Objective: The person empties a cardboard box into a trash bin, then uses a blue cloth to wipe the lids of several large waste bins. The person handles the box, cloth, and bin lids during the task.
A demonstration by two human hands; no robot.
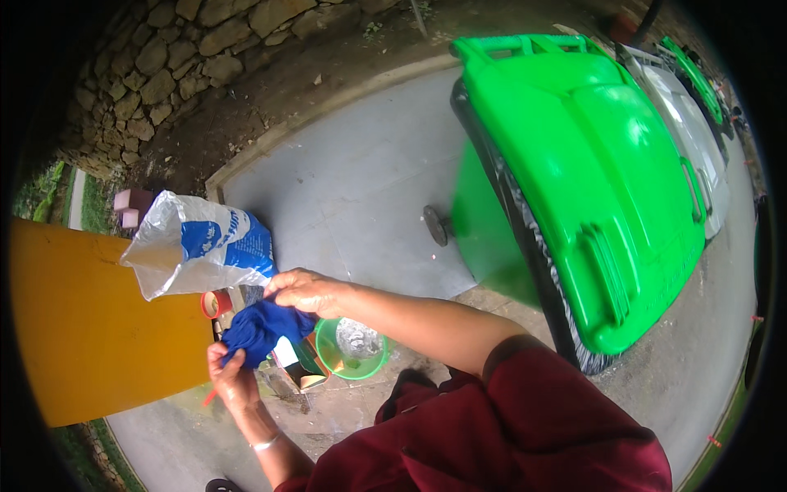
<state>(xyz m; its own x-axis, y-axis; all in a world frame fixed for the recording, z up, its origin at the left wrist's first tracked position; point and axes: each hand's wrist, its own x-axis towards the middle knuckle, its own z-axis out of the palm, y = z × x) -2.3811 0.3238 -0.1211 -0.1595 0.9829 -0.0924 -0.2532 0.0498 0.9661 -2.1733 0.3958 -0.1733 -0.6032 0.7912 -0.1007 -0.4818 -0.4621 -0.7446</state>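
Note:
A crumpled dark blue cloth point(264, 326) is stretched between my two hands. My left hand point(230, 375) grips its lower left end, and my right hand point(304, 290) pinches its upper right end. Just beyond the right fingers stands a silver and blue plastic sack point(209, 246) that bears writing, its mouth wide. Below the cloth I see a green plastic basin point(374, 364) with something pale and shiny inside, and a cardboard box point(307, 376) beside it. The cloth partly hides the box. A red round container point(216, 304) sits left of the cloth.
A yellow panel point(110, 313) rises on the left. On the right stands a large green wheeled bin point(590, 166), lid down over a black liner, with a grey bin point(682, 117) behind it. A stone wall point(166, 67) and a kerb point(344, 95) border the concrete ground point(344, 178).

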